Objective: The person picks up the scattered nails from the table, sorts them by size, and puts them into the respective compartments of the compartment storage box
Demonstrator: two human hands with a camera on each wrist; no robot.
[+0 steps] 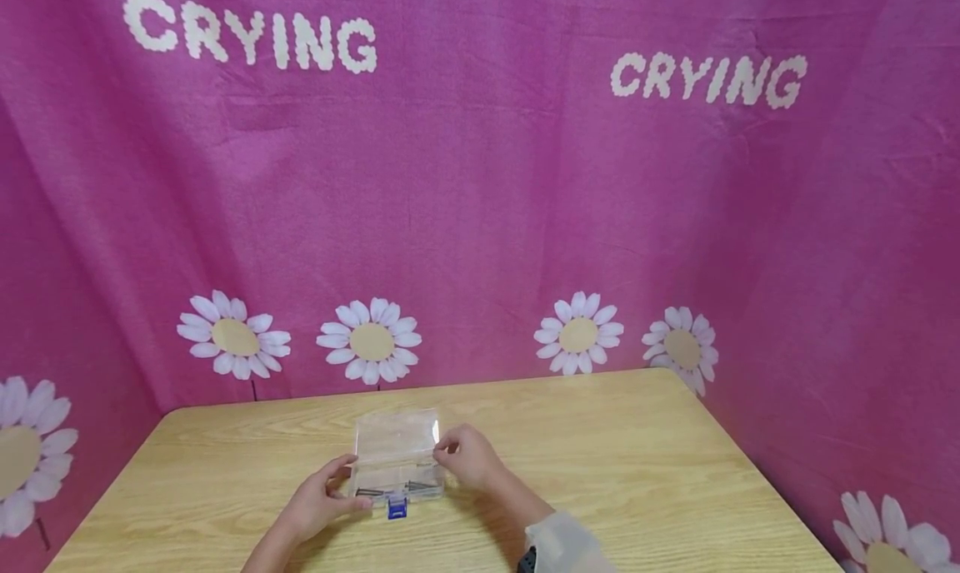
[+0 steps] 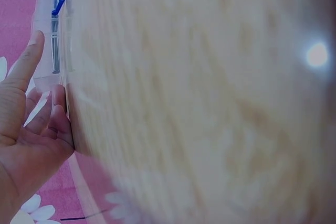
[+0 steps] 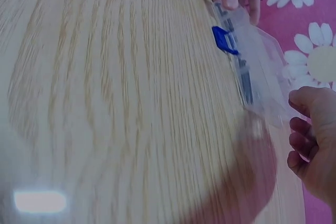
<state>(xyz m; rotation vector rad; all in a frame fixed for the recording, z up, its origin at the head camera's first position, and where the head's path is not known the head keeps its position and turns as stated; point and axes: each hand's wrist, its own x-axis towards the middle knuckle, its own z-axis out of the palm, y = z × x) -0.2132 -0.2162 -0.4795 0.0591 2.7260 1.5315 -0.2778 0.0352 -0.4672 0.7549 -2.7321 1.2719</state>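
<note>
A small clear plastic box [image 1: 429, 497] with a blue latch [image 1: 397, 508] at its front sits on the table, its clear lid [image 1: 397, 434] raised at the back. Inside lie several thin dark metal pieces [image 1: 422, 485] that look like screws or nails. My left hand [image 1: 317, 500] holds the box by its left end, thumb at the front corner and the other fingers round the side, as the left wrist view also shows. At the lid's right edge, my right hand [image 1: 471, 458] pinches with thumb and index finger; its other fingers are curled in.
The wood-grain table [image 1: 630, 465] extends around the box on all sides. A pink curtain [image 1: 480, 223] with daisies and white lettering hangs behind the table and along both sides. A dark watch [image 1: 528, 560] shows at my right sleeve.
</note>
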